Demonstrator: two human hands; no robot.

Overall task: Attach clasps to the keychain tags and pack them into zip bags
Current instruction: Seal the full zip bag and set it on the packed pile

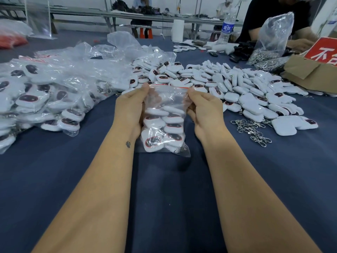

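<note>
Hands meet at the top of a clear zip bag [165, 123] in the middle of the blue tabletop [167, 207]. The left hand [130, 106] pinches the bag's upper left corner by the red seal strip, its grip narrow with thumb and fingers closed on the plastic; the right hand [204, 110] pinches the upper right corner the same way. The bag stands between the two hands, its bottom resting on the tabletop, and holds a stack of white keychain tags [172, 125] with dark oval faces (a metal ring shows at its lower right corner).

Beyond the hands lies a broad heap of loose tags [228, 83]. To the left sits a pile of filled bags [45, 92]. To the right, near the heap's edge, a small cluster of metal clasps [252, 129] lies on the cloth. Farther right are a cardboard box [308, 73] and a plastic sack of clasps [269, 50]. A water bottle [227, 27] stands at the far side, beside another person in a dark shirt [273, 17].
</note>
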